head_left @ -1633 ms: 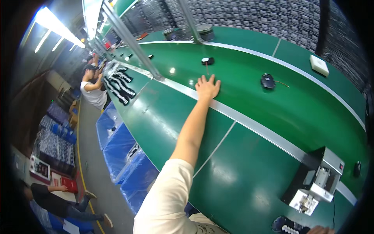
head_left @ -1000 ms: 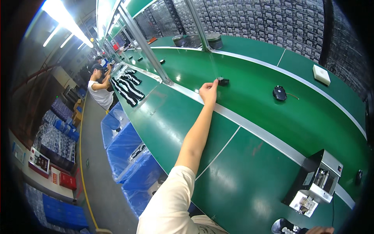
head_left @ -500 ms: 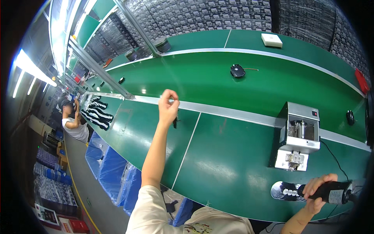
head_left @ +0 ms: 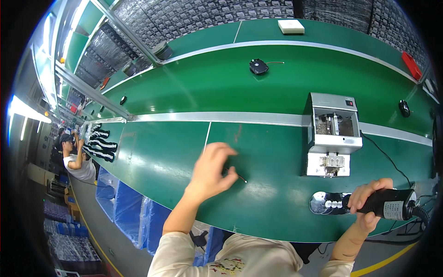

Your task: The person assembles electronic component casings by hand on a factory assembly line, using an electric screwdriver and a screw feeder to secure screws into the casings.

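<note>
My left hand (head_left: 210,171) hovers low over the near green tabletop, its thumb and forefinger curved but apart. Just beneath it lies a small dark part (head_left: 225,171), mostly hidden by the hand; a thin wire sticks out past the thumb. In my right hand (head_left: 369,201) is a black electric screwdriver (head_left: 390,204) with a pale label and a cable at its rear, held almost level. Its front end meets a dark, round-ended piece (head_left: 328,203) with shiny round spots. Behind that stands a silver screw feeder (head_left: 334,134).
On the green belt lie a black rounded part (head_left: 259,66) with a wire and another black part (head_left: 404,108). A white box (head_left: 291,27) and a red bin (head_left: 411,65) sit on the far shelf. Blue-lined bins (head_left: 127,198) stand below the table; a person (head_left: 80,159) works farther left.
My left hand has come nearer and rightward over the table, from beside the metal strip, and its pinch has opened. My right hand keeps its grip on the screwdriver. The whole view has shifted.
</note>
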`<move>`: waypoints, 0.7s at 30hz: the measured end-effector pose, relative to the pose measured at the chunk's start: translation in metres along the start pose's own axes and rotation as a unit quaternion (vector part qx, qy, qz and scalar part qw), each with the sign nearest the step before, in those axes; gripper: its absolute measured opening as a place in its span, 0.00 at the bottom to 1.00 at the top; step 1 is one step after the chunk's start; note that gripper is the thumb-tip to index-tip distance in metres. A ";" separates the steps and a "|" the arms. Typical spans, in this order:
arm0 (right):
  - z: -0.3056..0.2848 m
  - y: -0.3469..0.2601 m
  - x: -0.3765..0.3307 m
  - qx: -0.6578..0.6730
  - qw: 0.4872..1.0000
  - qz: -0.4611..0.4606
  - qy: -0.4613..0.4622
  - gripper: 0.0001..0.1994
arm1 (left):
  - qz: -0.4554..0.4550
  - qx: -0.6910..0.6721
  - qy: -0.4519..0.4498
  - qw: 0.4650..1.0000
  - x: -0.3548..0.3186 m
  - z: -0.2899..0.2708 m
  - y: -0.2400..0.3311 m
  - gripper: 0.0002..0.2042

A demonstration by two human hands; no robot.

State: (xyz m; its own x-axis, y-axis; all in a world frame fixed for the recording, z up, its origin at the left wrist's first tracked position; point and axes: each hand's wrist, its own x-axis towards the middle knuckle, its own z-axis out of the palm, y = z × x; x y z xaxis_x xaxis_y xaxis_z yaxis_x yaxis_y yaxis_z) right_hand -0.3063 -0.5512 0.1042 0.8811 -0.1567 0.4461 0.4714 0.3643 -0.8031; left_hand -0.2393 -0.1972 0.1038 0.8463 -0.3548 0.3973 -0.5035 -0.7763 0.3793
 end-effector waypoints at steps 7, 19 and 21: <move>-0.005 -0.006 -0.003 0.025 0.999 -0.006 -0.037 0.34 | -0.194 0.111 0.006 0.975 -0.043 0.000 -0.015 0.24; 0.006 -0.002 0.010 0.016 1.000 -0.003 0.016 0.36 | 0.139 -0.215 -0.115 0.960 -0.024 0.067 0.050 0.13; 0.004 -0.002 0.016 -0.021 1.000 -0.017 0.007 0.33 | 0.204 -0.243 -0.135 0.939 -0.017 0.086 0.075 0.13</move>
State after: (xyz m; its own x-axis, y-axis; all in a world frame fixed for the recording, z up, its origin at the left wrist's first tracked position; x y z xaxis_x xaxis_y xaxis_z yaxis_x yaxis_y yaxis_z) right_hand -0.2933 -0.5511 0.1149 0.8650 -0.1817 0.4677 0.5017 0.3200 -0.8036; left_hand -0.2762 -0.2939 0.0536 0.5466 -0.7408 0.3905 -0.7590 -0.2414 0.6046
